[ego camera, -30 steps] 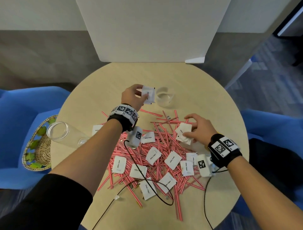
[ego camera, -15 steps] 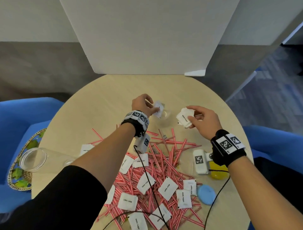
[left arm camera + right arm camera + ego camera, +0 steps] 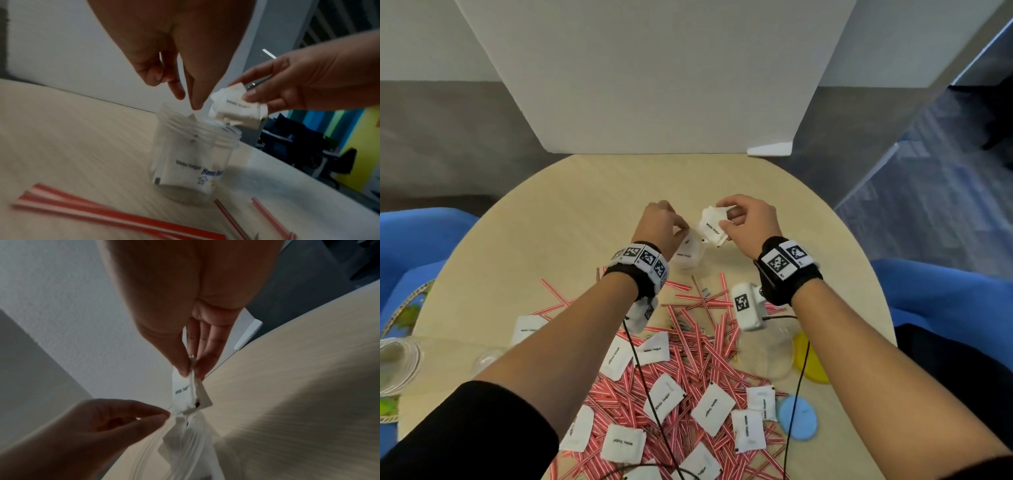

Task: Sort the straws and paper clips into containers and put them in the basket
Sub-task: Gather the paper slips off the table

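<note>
Right hand (image 3: 750,224) pinches sugar packets (image 3: 711,226) above the open clear jar (image 3: 193,164) on the worktop (image 3: 571,219). Left hand (image 3: 659,228) fingers pinch a packet edge at the jar mouth. Straws (image 3: 698,349) lie scattered nearer the person.

We read "White Sugar" in small dark print on the white sachets (image 3: 711,408) scattered over the table (image 3: 558,219), and on the sachet bunch (image 3: 711,226) pinched in the right hand (image 3: 748,224). On the clear jar (image 3: 193,164) a blue label begins "Home"; the rest is blurred.
</note>
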Tool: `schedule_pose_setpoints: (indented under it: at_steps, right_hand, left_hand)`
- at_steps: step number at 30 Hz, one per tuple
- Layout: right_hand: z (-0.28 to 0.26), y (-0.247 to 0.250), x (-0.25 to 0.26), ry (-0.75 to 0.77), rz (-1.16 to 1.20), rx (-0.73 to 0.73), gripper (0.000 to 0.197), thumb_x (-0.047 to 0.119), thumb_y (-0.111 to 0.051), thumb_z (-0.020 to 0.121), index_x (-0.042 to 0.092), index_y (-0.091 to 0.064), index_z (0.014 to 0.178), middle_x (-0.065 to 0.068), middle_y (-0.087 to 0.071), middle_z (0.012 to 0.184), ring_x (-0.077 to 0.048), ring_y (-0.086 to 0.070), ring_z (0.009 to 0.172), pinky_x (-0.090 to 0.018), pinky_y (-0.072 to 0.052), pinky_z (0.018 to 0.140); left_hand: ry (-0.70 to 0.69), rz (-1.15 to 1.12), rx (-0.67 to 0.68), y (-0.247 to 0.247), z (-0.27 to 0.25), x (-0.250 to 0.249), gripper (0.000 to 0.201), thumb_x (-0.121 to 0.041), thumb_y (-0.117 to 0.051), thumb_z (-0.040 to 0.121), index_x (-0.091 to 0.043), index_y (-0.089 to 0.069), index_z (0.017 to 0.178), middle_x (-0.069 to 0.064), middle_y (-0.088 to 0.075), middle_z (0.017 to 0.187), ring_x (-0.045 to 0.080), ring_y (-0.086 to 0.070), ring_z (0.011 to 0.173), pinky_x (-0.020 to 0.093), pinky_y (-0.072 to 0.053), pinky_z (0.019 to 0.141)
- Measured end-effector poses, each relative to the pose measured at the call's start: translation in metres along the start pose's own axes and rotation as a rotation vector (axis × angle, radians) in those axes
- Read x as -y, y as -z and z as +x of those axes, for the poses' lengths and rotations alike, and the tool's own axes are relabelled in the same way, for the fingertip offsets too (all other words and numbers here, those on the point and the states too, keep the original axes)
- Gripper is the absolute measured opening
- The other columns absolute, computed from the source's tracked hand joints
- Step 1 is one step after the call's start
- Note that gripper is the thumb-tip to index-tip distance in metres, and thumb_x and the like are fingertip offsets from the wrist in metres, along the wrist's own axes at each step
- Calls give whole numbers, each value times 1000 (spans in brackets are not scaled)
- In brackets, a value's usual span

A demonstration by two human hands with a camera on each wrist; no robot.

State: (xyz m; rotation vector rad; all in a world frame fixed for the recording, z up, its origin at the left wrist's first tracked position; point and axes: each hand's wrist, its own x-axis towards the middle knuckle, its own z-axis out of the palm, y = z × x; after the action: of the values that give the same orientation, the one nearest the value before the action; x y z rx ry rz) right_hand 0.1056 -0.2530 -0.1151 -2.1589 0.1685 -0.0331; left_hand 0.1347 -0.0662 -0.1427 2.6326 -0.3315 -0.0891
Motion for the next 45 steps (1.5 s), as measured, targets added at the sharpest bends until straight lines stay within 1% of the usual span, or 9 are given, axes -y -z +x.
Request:
schedule_pose_setpoints:
  at_steps: [7,11,16,20,27,33,39,42,45]
  right_hand:
    - [15,-28,17,99,-184,208,28,4,-69,81,23,-74,101,2,-69,86,-6,-61,73,-15,-51,77]
    - [21,-47,27,171,-366,351,25,4,-66,85,18,-75,103,-2,-73,92,-10,-63,79,-18,-49,80]
    - [26,-60,31,210,-591,393,24,4,-64,87,17,-76,102,-5,-73,100,-19,-67,90,-28,-51,93]
    - [27,-66,34,213,-741,403,20,4,-68,84,16,-77,97,-7,-72,101,-25,-69,89,-35,-55,90]
    - [19,-72,34,280,-1077,400,17,14,-59,88,17,-76,90,-6,-71,87,-29,-66,78,-34,-55,75]
    - [20,-77,34,271,-1103,444,15,16,-62,89,14,-74,96,-9,-70,91,-29,-64,79,-35,-55,75]
    - [15,-56,34,230,-894,374,33,46,-59,93,18,-76,102,-3,-73,98,-23,-66,82,-32,-53,72]
    - [1,-32,43,251,-790,318,34,46,-57,94,19,-75,105,-1,-71,108,-22,-66,92,-30,-48,75]
    - [-25,-6,41,197,-651,284,26,41,-62,92,21,-77,96,4,-74,97,-17,-66,86,-28,-49,79]
  left_hand:
    - [173,-175,-160,19,-59,33,13,-30,-68,87,-21,-76,90,-3,-64,83,13,-53,70,28,-45,69]
    - [348,-153,95,28,-101,53,13,-32,-70,86,-21,-76,88,-5,-68,76,11,-59,69,27,-51,69]
    - [319,-32,440,31,-141,65,24,-44,-82,72,-26,-71,84,-9,-66,77,10,-62,73,19,-47,63]
    - [359,77,506,32,-149,76,46,-48,-91,54,-28,-67,88,-11,-62,83,9,-59,79,24,-50,72]
    - [378,61,450,28,-160,83,40,-39,-90,60,-26,-69,91,-9,-66,78,9,-61,76,21,-48,67]
    - [282,-151,390,32,-163,76,22,-37,-86,69,-23,-70,75,-8,-68,72,9,-64,71,20,-54,67]
    - [139,-192,484,23,-160,53,21,-45,-85,66,-30,-71,68,-11,-65,86,7,-62,82,33,-56,77]
    - [145,-150,457,31,-156,41,22,-39,-84,70,-24,-68,68,-6,-67,79,10,-63,76,28,-56,70]
    - [135,-214,530,42,-152,33,26,-41,-85,68,-20,-70,71,-4,-71,74,11,-67,73,26,-56,67]
